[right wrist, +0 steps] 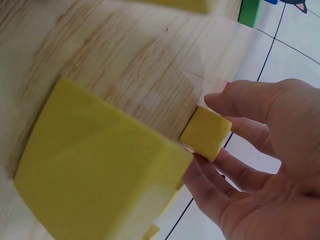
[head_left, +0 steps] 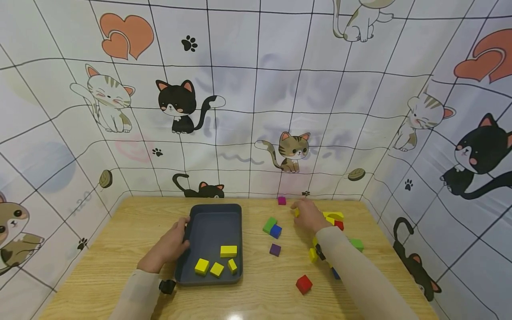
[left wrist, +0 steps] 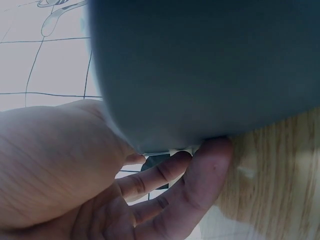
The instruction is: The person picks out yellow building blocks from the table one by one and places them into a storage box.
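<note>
A dark grey tray (head_left: 212, 222) lies on the table with several yellow blocks (head_left: 228, 251) in its near part. My left hand (head_left: 168, 244) rests against the tray's left side. In the left wrist view, fingertips (left wrist: 212, 155) touch the tray's wall (left wrist: 200, 75) with the fingers only slightly bent. Toward the back right, my right hand (head_left: 309, 216) holds a small yellow block (right wrist: 206, 133) between thumb and fingers. A larger yellow block (right wrist: 95, 165) stands close to the right wrist camera. The right forearm hides part of the blocks under it.
Between tray and right hand lie a green block (head_left: 270, 224), a blue block (head_left: 276, 231) and a purple block (head_left: 274, 250). A magenta block (head_left: 282, 201) sits at the back edge, a red block (head_left: 304, 284) nearer. More blocks, one green (head_left: 356, 244), surround the right arm.
</note>
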Demonstrator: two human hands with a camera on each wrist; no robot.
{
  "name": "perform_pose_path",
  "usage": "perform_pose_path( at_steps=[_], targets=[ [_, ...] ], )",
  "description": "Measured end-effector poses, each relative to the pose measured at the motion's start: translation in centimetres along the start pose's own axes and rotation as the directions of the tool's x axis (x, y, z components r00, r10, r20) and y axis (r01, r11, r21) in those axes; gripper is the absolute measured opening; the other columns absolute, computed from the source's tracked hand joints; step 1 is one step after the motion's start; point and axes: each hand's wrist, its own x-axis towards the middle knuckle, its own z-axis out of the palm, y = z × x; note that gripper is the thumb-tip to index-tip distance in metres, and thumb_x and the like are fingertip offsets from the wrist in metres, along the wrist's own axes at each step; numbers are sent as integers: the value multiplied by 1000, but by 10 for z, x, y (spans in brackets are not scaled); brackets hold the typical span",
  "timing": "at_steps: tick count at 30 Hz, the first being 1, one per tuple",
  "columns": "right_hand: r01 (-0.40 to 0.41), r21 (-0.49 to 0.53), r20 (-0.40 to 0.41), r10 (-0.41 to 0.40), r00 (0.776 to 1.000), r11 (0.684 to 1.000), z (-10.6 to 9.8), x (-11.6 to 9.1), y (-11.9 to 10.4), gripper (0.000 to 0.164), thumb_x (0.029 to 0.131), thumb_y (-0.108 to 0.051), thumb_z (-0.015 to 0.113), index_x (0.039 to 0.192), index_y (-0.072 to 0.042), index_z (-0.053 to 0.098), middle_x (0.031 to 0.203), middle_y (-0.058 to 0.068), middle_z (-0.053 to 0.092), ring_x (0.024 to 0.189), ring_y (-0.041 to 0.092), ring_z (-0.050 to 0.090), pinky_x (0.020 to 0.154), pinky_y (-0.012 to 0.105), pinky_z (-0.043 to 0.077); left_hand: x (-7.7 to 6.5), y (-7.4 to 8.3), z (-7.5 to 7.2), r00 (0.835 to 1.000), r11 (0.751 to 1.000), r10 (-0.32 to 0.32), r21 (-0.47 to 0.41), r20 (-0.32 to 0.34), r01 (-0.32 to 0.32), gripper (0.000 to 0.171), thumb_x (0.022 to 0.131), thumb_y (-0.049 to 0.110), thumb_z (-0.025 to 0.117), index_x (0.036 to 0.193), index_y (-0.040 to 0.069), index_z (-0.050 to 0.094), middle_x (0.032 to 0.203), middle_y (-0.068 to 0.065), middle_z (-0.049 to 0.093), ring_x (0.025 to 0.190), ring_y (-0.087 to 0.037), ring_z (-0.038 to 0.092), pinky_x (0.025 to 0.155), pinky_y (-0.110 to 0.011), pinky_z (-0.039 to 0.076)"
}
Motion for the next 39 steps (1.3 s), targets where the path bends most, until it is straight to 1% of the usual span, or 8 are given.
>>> perform_pose_path(
  at_steps=[3,8,12,17,20,25,32,39],
  targets=[
    [9,5,-2,-9,1000,1000,0,0,0,38,94,-5,78,131,-5,74,144,17,67,145,43,51,121,60,43,0,0,0,1000,1000,2,2,-2,-2,68,96,-2,68,154,-10,32,152,-40,47,127,-46,64,104,-60,55],
    [8,25,-4,-8,1000,1000,-2,0,-1,27,93,0,77,120,-6,80,134,15,72,132,39,61,116,56,49,1,0,0,1000,1000,-5,0,-1,5,69,96,-2,68,154,-10,32,152,-41,47,127,-47,64,103,-60,56],
    [9,24,-4,-9,1000,1000,-5,-2,-3,24,92,-1,79,116,-6,82,129,15,74,125,37,65,111,55,53,1,-1,0,1000,1000,-9,-5,0,9,69,97,-1,67,155,-10,31,153,-41,46,128,-48,63,104,-60,55],
    [-3,32,6,2,1000,999,-6,-1,-3,25,92,-2,80,116,-7,82,129,15,75,126,37,65,111,55,54,2,-2,1,1000,1000,-9,-2,2,9,69,98,0,67,156,-9,30,154,-41,44,130,-48,62,106,-61,54],
    [-9,34,11,8,1000,999,-5,0,-3,25,92,-3,80,117,-7,82,131,15,74,127,37,65,111,55,53,1,-2,0,1000,1000,2,5,-3,-2,69,97,-1,67,155,-10,31,153,-42,45,130,-49,62,105,-62,54],
    [-8,38,-5,8,1000,999,-5,-2,-3,23,93,-5,80,116,-8,82,131,15,74,126,37,65,111,55,53,0,0,0,1000,1000,-7,0,3,7,69,97,0,68,155,-9,31,153,-41,45,130,-48,62,105,-61,54],
    [16,35,-32,-14,999,999,-4,-7,-5,23,94,-9,80,117,-8,82,132,14,74,128,37,64,111,56,53,0,-1,0,1000,1000,-15,-6,1,15,69,97,-1,68,155,-9,32,154,-40,45,129,-47,62,106,-61,54],
    [63,9,-46,-62,997,998,-4,-9,-12,24,94,-10,81,118,-9,82,130,14,75,130,37,64,113,56,51,1,-3,2,1000,1000,4,5,-17,-4,70,95,-1,68,154,-10,32,151,-42,47,124,-46,64,102,-61,55]
  ],
)
